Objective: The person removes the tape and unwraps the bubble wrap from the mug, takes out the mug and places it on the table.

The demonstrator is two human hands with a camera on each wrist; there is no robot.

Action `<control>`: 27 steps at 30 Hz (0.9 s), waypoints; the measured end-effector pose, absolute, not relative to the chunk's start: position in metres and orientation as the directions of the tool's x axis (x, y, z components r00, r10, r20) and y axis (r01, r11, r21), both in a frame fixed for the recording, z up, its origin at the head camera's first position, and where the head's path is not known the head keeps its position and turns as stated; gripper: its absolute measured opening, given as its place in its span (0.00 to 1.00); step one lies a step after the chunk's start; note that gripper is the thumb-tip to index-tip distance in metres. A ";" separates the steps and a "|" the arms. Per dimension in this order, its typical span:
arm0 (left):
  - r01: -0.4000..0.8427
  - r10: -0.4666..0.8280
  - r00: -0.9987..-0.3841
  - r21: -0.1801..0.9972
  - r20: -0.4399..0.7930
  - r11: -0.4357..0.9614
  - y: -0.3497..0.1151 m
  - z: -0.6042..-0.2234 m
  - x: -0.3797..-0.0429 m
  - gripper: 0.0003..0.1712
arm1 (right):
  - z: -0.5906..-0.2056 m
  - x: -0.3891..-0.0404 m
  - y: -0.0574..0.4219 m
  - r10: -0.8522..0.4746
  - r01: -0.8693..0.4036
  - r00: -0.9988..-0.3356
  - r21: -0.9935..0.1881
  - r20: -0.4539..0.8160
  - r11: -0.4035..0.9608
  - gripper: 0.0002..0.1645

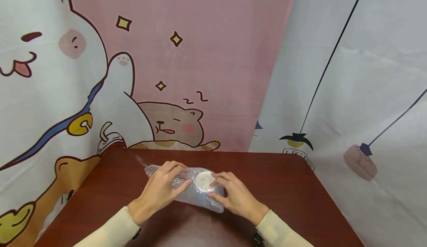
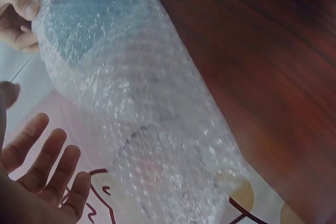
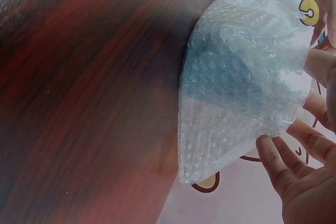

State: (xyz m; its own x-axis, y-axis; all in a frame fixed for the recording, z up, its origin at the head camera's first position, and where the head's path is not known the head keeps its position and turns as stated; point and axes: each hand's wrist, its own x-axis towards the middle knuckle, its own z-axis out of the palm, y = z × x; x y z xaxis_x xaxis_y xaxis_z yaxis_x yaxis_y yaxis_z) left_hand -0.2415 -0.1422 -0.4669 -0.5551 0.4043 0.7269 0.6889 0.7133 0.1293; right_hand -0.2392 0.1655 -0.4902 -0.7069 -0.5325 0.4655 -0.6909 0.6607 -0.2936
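Observation:
A clear bubble-wrap package (image 1: 197, 198) lies slantwise on the table, with something blue (image 3: 220, 72) showing through the wrap. On its upper side, in the head view, is a round white face (image 1: 203, 182). My right hand (image 1: 237, 195) holds the package at its right end, thumb and fingers curled at the rim of the white face. Above the left part of the package hovers my left hand (image 1: 163, 185), its fingers and thumb spread apart. In the left wrist view those left fingers (image 2: 55, 166) stand loosely bent beside the wrap, holding nothing.
The package rests on a dark reddish-brown wooden table (image 1: 277, 187). A loose thin tail of wrap (image 1: 141, 161) sticks out at the package's left end. Behind the table hangs a printed cloth (image 1: 213, 54) with cartoon animals.

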 end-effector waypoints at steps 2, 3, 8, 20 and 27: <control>0.709 0.443 -0.551 0.117 0.708 0.695 -0.138 -0.470 -0.243 0.24 | -0.492 -0.239 0.165 -0.538 -0.692 -0.709 -0.299 0.456 0.658 0.15; 0.714 0.461 -0.549 0.105 0.697 0.692 -0.137 -0.471 -0.244 0.26 | -0.492 -0.239 0.165 -0.541 -0.692 -0.709 -0.300 0.453 0.656 0.16; 0.717 0.546 -0.582 0.064 0.603 0.694 -0.128 -0.470 -0.251 0.40 | -0.491 -0.241 0.165 -0.544 -0.698 -0.701 -0.286 0.462 0.656 0.16; 0.743 0.656 -0.650 0.140 0.385 0.654 -0.117 -0.471 -0.267 0.53 | -0.486 -0.244 0.167 -0.556 -0.714 -0.686 -0.283 0.470 0.641 0.16; 0.731 0.655 -0.671 0.165 0.347 0.662 -0.114 -0.470 -0.266 0.56 | -0.487 -0.252 0.172 -0.598 -0.747 -0.661 -0.324 0.453 0.581 0.15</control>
